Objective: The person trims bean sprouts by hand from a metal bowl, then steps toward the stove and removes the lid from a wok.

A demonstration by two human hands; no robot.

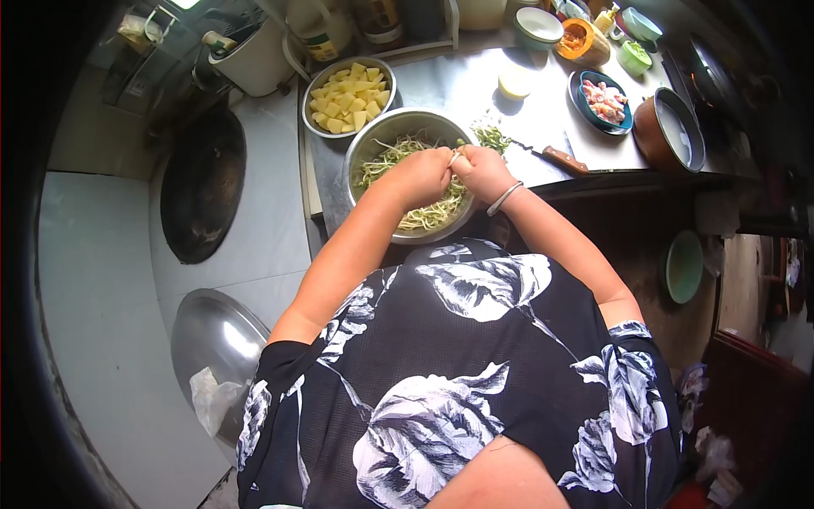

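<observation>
A metal bowl [349, 174] holds a tangle of pale bean sprouts [428, 216] with yellow-green heads. Over its right side, my left hand [426, 176] and my right hand [487, 174] meet, fingers curled and closed. Pale sprout stems show at the fingertips where both hands pinch together. The exact number of stems is hidden by the fingers. A white band circles my right wrist. Just beyond my right hand, a small heap of green sprout tops [490, 136] lies on the counter.
Behind the bowl stands a bowl of cut potatoes [348, 99]. To the right lie a wooden-handled knife [564, 159], a dish of raw meat [604, 100], a cut pumpkin [585, 42] and a brown pot [661, 127]. On the left are a black wok [202, 187] and a metal lid [212, 331].
</observation>
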